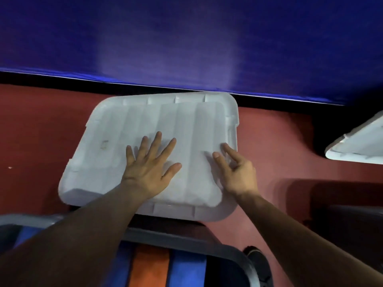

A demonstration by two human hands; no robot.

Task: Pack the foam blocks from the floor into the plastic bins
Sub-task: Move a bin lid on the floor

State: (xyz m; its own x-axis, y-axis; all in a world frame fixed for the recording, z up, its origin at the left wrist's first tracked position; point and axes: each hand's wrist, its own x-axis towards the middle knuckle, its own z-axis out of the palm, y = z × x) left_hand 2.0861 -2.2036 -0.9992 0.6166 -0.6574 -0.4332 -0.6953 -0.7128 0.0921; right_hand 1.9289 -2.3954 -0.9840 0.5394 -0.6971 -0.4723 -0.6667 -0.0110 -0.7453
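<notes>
Red floor (37, 125) runs across the middle of the frame, with a big blue mat (186, 38) filling the whole upper part behind it. At centre left lies a white lid (145, 121), slightly askew, probably covering a bin that is already packed. The left hand (149, 164) lies flat on it, fingers spread wide, likely to press the lid down evenly and seat it. Just to its right, the right hand (238, 170) has loosely bent fingers whose tips touch the lid near its right edge, pinching nothing that I can see; it looks placed to steady or nudge that side. Along the lower centre, a grey bin (207, 243) stands open with blue and orange foam blocks (151, 266) stood side by side inside it. A dark shoe (257, 259) sits just right of that bin. At the right edge, a second lid (360, 146) lies well apart.
</notes>
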